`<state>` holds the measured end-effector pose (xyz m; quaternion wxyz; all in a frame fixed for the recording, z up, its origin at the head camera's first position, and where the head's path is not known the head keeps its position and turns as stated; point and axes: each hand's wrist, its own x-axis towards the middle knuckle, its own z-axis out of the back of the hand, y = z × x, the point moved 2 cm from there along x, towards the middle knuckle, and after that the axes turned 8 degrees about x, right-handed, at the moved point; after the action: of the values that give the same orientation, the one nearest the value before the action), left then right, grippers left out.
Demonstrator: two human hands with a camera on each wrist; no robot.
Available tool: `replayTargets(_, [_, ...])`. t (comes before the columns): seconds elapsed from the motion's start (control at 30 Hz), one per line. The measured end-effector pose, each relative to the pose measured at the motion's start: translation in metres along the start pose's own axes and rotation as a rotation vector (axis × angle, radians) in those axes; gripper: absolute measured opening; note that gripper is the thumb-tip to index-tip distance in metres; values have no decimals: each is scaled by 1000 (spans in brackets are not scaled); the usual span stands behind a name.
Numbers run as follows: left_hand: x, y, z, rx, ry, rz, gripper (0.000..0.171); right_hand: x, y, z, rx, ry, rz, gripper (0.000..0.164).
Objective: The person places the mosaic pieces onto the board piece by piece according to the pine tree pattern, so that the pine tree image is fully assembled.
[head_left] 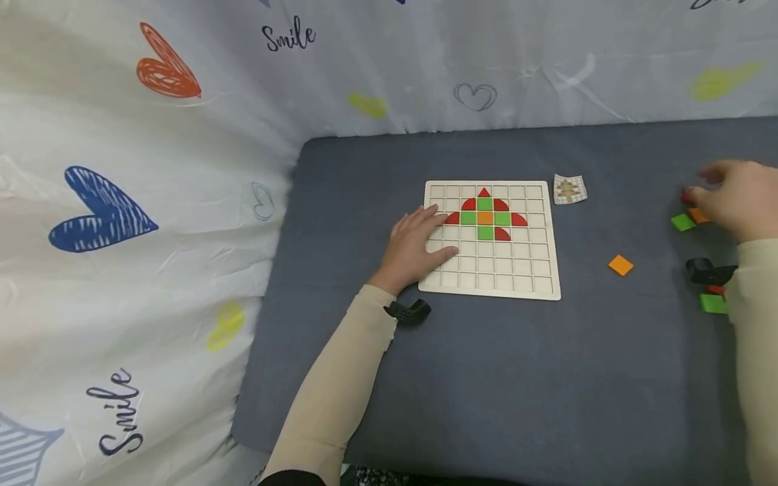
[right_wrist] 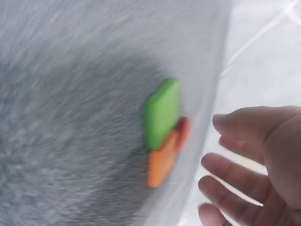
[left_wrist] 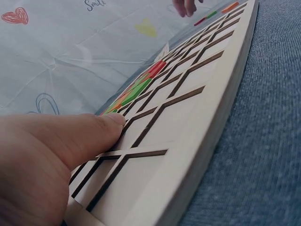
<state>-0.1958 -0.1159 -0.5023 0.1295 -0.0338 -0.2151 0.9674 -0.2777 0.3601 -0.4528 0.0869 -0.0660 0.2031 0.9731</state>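
Observation:
A pale wooden grid board (head_left: 523,287) lies on the table with a pattern of red, green and orange tiles (head_left: 485,218) in its upper cells. My left hand (head_left: 416,244) rests on the board's left edge, fingers spread; in the left wrist view its thumb (left_wrist: 101,134) lies across the grid. At the far right, my right hand (head_left: 743,196) is over a small cluster of tiles. The right wrist view shows a green tile (right_wrist: 162,113), an orange tile (right_wrist: 162,162) and a red piece (right_wrist: 182,134) beside that hand's loosely bent fingers, which hold nothing.
A small pattern card (head_left: 570,190) lies off the board's upper right corner. One orange tile (head_left: 620,264) sits alone on the grey table (head_left: 516,378). Another green tile (head_left: 714,304) and a red piece are partly hidden by the right sleeve. A printed white curtain (head_left: 413,67) borders the table.

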Motion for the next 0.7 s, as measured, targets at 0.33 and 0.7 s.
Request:
replayTargets(0.33, [-7, 3, 0, -9, -4, 13, 69, 11, -14, -14, -43, 99, -71, 56])
replayTargets(0.7, [1, -1, -1, -18, -4, 8, 69, 4, -6, -9, -33, 99, 7, 52])
